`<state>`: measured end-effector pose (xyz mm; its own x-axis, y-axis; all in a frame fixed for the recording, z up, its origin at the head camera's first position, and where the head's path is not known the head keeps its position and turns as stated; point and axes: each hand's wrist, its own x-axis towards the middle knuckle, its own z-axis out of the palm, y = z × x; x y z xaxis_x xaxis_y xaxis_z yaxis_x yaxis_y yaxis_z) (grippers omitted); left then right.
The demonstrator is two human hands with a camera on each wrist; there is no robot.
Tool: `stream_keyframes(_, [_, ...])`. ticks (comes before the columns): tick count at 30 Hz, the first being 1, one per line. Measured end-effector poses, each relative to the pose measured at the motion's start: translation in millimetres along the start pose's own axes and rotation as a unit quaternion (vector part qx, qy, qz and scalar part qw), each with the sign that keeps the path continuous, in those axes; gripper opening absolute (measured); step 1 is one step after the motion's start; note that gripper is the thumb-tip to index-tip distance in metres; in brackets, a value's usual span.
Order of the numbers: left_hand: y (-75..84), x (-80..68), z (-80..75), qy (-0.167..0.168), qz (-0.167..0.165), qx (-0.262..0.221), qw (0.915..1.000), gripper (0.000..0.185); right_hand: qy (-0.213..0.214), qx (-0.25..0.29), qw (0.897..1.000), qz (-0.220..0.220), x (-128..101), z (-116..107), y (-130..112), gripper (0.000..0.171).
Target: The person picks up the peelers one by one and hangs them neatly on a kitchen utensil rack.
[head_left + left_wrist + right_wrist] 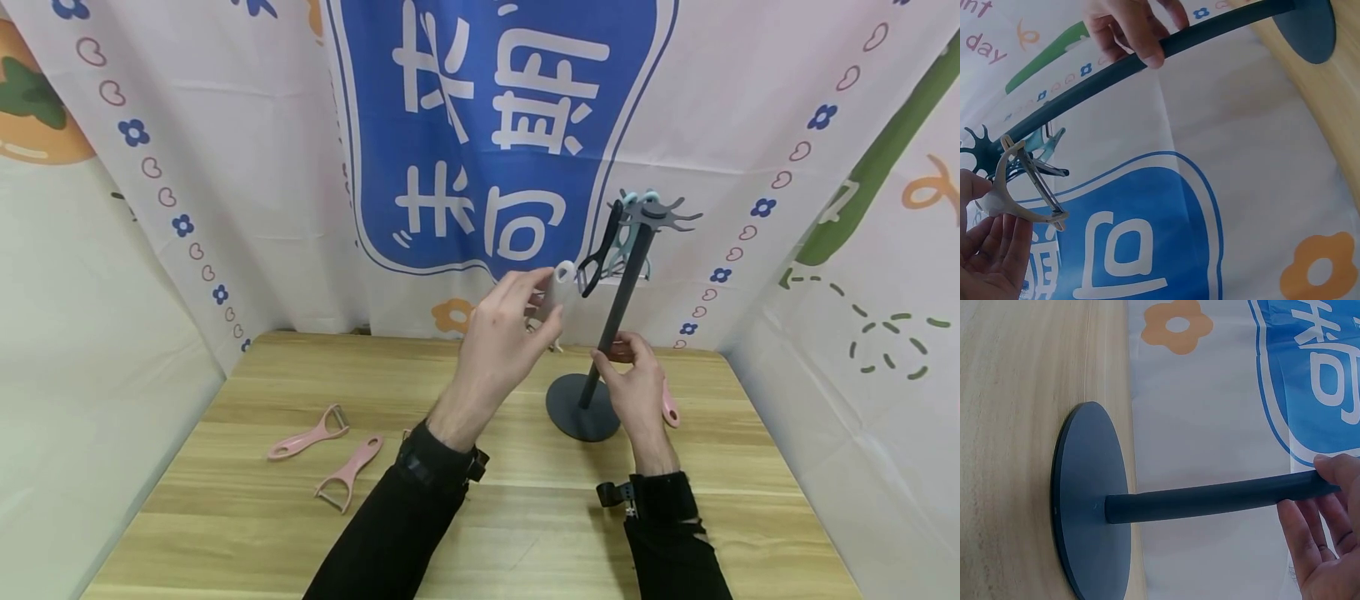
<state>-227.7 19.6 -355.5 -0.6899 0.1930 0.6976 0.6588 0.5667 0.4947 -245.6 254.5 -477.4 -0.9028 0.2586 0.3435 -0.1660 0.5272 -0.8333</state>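
Observation:
My left hand [504, 327] pinches a white Y-shaped peeler [559, 287] between thumb and fingers, its ring-ended handle upward, just left of the rack's top. In the left wrist view the peeler's blade end [1041, 184] points away from the fingers. My right hand [634, 379] grips the dark post [624, 296] of a utensil rack at mid-height, thumb on one side and fingers behind. The rack's round base [1094, 506] rests on the table. From the hooked top [656, 215] hang a black peeler [600, 254] and light blue peelers [624, 242], partly overlapping.
Two pink peelers [307, 437] [351, 473] lie on the wooden table [510, 533] at the left. Another pink handle [670, 406] shows beside the right hand, partly hidden by it. A printed curtain [292, 208] hangs behind the table.

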Motion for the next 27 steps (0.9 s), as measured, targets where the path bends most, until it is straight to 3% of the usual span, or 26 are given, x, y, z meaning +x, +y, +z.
stream_keyframes(27, [24.9, 35.6, 0.1, -0.012, 0.010, -0.037, 0.9992, 0.050, -0.005, -0.005, 1.000, -0.001, -1, -2, -1, 0.038])
